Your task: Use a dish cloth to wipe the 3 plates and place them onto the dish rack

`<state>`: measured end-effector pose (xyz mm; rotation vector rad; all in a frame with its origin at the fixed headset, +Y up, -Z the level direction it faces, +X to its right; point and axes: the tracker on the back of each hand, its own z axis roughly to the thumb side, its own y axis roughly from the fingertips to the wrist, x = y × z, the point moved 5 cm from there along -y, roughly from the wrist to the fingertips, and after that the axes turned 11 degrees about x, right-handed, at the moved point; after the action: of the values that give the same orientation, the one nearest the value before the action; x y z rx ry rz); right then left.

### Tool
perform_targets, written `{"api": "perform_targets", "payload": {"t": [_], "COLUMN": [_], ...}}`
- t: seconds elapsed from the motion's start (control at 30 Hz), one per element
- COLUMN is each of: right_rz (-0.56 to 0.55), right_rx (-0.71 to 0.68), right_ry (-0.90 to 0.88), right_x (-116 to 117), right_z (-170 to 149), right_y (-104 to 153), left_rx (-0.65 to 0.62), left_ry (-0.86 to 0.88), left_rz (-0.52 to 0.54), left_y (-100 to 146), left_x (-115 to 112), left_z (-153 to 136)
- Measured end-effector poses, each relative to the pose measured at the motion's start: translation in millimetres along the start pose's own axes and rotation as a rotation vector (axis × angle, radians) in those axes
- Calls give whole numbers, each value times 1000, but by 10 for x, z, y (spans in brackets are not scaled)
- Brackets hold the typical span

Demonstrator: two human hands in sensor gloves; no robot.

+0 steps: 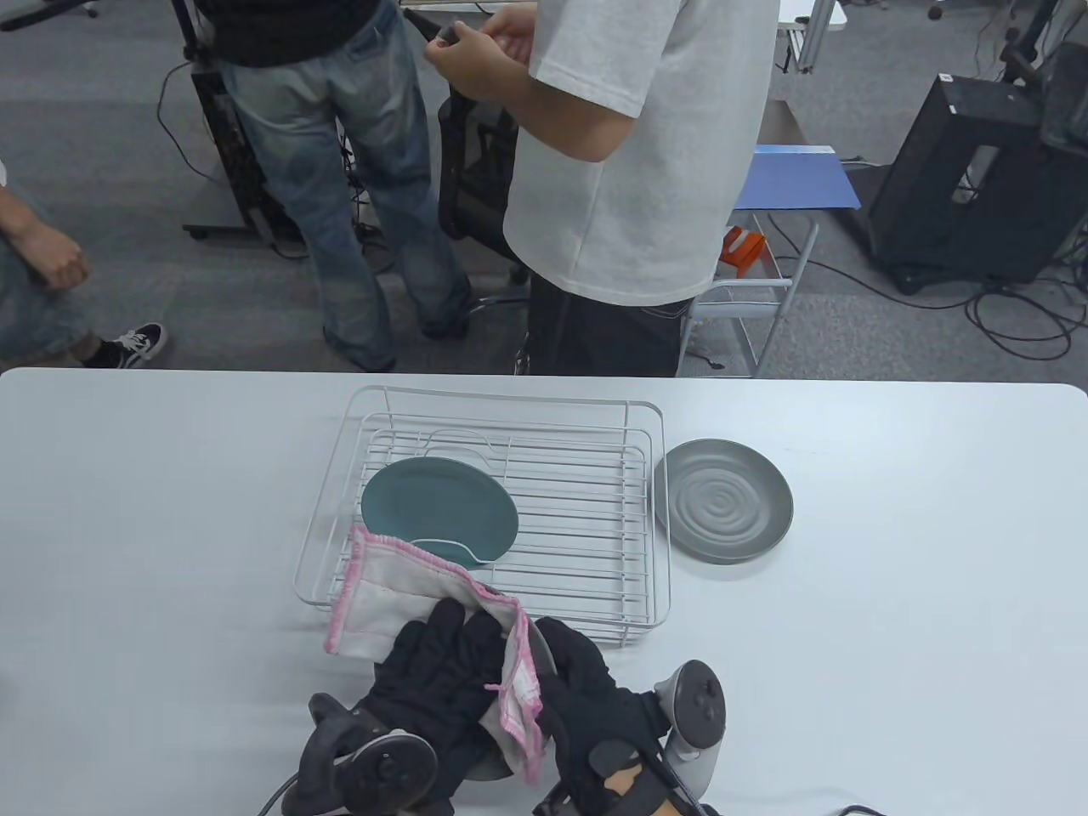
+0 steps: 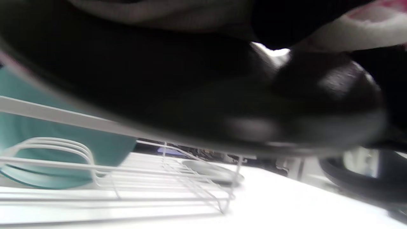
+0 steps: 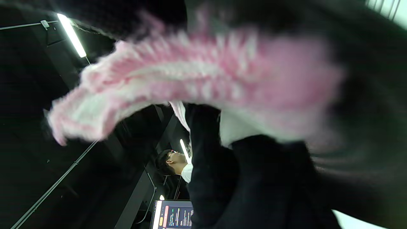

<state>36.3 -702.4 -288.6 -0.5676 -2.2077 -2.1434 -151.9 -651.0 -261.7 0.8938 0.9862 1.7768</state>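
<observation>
A teal plate (image 1: 438, 506) lies in the left part of the white wire dish rack (image 1: 654, 527). A grey plate (image 1: 722, 501) sits on the table right of the rack. At the near edge, both hands hold a third, dark grey plate (image 1: 542, 651), mostly hidden under them. My left hand (image 1: 442, 671) lies over the pink-edged white dish cloth (image 1: 391, 595), which folds up round its thumb side. My right hand (image 1: 586, 688) grips the plate's right rim. The left wrist view shows this plate's underside (image 2: 222, 121), lifted off the table. The cloth's hem (image 3: 197, 79) fills the right wrist view.
Two people stand right behind the table's far edge, and a third person's arm and foot show at the far left. A wire cart (image 1: 748, 297) and a black case (image 1: 969, 178) stand on the floor beyond. White tabletop (image 1: 892, 637) lies on both sides of the rack.
</observation>
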Motion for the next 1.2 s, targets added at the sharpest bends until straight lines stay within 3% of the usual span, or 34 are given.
{"api": "perform_targets", "payload": {"t": [0.13,0.3,0.5,0.67,0.8,0.93,1.2], "right_rz": [-44,-134,-247,-268,-216,-136,-71], "right_rx": [-29,-80,-135,-178,-167,-153,-111], "right_ry": [-18,-93,-212,-201,-182,-127,-42], "right_x": [-71,-254,-450,-446,-349,-179,-23], "right_z": [73,156,177,178,125,77,59], "right_y": [33,68,120,134,98,64,63], "left_rx": [47,60,-17,-85,-136,-169,-104], "left_ry": [-4,19,25,25,35,-3,-18], "left_rz": [10,-67,-178,-242,-252,-178,-56], "left_y": [-16,-46,-38,-8,28,65,43], "left_x": [47,-38,-226,-345,-387,-312,-141], "left_z": [-123,-183,3,173,293,375,250]}}
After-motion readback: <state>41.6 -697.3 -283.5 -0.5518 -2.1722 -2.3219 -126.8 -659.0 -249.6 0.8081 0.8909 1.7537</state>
